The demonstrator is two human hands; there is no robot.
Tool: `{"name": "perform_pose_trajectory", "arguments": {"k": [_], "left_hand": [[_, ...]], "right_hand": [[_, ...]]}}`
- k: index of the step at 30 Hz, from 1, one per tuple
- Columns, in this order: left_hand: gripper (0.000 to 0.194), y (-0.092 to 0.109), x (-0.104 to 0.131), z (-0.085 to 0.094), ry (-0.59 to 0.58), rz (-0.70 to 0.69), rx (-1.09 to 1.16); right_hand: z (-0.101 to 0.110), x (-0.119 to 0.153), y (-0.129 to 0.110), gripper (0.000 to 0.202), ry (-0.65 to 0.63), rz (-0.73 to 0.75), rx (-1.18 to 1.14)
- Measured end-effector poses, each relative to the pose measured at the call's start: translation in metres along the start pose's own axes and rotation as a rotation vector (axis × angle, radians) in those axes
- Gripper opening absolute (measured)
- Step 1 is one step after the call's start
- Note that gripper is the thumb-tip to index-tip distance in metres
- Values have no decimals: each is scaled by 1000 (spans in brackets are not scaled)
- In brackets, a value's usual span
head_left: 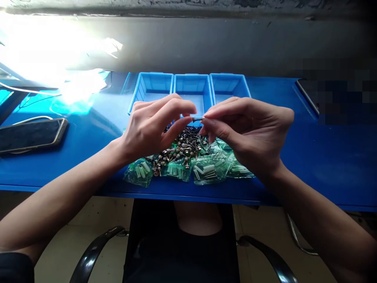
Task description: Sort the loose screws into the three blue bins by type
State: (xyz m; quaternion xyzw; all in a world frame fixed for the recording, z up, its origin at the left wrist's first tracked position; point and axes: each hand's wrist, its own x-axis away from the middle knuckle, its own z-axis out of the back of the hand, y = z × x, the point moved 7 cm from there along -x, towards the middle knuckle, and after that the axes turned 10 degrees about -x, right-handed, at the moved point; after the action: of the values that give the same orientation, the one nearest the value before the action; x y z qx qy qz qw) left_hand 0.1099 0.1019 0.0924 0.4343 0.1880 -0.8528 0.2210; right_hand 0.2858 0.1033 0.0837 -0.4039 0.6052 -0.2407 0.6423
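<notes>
A small dark screw (197, 119) is held level above the table, between both hands. My right hand (247, 127) pinches its right end between thumb and fingers. My left hand (156, 124) has its thumb tip at the screw's left end, with the index finger raised apart from the thumb. Below them lies a loose pile of screws (185, 147), partly hidden by the hands. Green-tinted clear packets (209, 169) with white plugs and screws lie around the pile's front and right side.
Three blue bins, left (154, 84), middle (193, 88) and right (229, 86), stand side by side behind the hands. A phone (32, 135) lies at the left on the blue table (97, 173). Another dark device (309, 94) is at the right.
</notes>
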Motion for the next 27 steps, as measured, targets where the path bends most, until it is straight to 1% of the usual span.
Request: {"name": "perform_pose_trajectory", "arguments": {"k": [2,5,8,10,13,15,17,19,22,25,27], "left_hand": [[13,-1,1,-1,-6,4,30],[8,0,3,-2,-11,-12,-31],[14,1,5,-2,-17,-44,-76],[17,1,5,-1,-18,-39,-68],[13,-1,5,1,5,-14,-48],[12,1,4,3,19,-37,-72],[15,3,3,3,18,-56,-101],[17,1,2,5,39,-44,-75],[14,1,1,7,71,-61,-33],[9,2,1,6,66,-98,-83],[9,2,2,6,57,-92,-92]], "right_hand": [[1,2,2,12,17,5,-1],[0,3,4,12,-2,12,15],[0,3,4,14,-22,14,19],[0,3,4,17,-18,9,20],[1,4,4,18,-14,-13,28],[0,5,6,19,-20,-25,31],[-1,6,7,19,-17,-29,33],[0,7,6,19,2,-19,31],[1,7,3,20,23,-3,16],[1,6,2,19,11,-20,25],[1,5,1,16,2,-25,27]]}}
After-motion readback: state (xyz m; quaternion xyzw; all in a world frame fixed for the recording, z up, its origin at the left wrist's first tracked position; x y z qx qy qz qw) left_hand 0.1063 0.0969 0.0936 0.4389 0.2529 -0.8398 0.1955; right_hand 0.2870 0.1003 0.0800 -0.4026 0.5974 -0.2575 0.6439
